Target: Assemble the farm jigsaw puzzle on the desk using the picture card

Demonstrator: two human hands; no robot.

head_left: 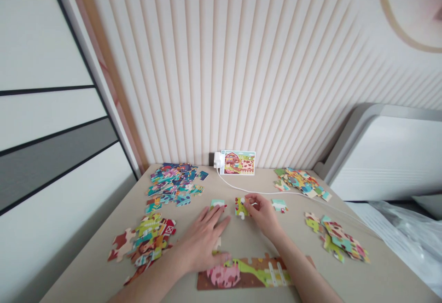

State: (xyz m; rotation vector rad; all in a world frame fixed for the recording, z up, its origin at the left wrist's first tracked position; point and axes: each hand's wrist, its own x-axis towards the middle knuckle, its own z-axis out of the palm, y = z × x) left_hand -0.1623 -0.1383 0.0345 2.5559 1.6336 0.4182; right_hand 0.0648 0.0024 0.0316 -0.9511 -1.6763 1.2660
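Note:
My right hand [263, 213] pinches a green and brown puzzle piece [239, 207] at its right edge, at the table's middle. My left hand [207, 238] lies with fingers outstretched, its fingertips at a pale blue and green puzzle piece [217, 202] that they partly cover. Another pale blue piece [279, 205] lies right of my right hand. Nearer to me, a joined puzzle strip [253, 273] shows a pink pig and a white fence. My left thumb reaches its upper edge, and my right forearm covers part of its right end.
A farm picture card [238, 162] leans on the ribbed wall beside a white charger [217, 160]. Its cable [248, 191] crosses the table. Loose pieces lie in heaps: purple-blue [174, 178], red-green [148, 243], mixed [302, 182] and pink-green [341, 238].

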